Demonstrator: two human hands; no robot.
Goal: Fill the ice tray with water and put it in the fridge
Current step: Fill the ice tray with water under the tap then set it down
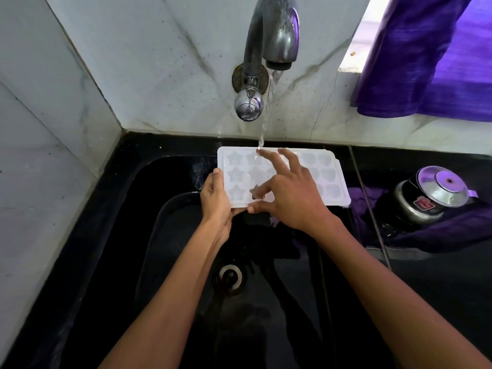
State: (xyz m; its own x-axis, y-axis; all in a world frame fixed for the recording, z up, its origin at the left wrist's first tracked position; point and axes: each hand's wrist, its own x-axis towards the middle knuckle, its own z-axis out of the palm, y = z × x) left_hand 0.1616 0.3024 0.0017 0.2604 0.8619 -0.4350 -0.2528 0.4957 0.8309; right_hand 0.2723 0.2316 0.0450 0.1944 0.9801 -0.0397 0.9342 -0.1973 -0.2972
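- Over the back edge of the black sink (149,235), the left hand (217,202) grips the left end of the ice tray (331,179) — thumb on the rim, fingers curled underneath.
- Right hand (286,194) lies over the middle of the tray with fingers spread and fairly straight, holding nothing; its thumb touches the tray's near edge.
- White tray sits roughly level, star-shaped hollows at its left end, rounder ones at the right.
- Water (266,121) falls from the metal tap (269,35) on the marble wall and lands at the tray's back edge — right by a fingertip.
- Beside the sink's right edge, a pressure cooker (428,195) rests on the black counter (439,288), with a purple curtain (431,57) above it.
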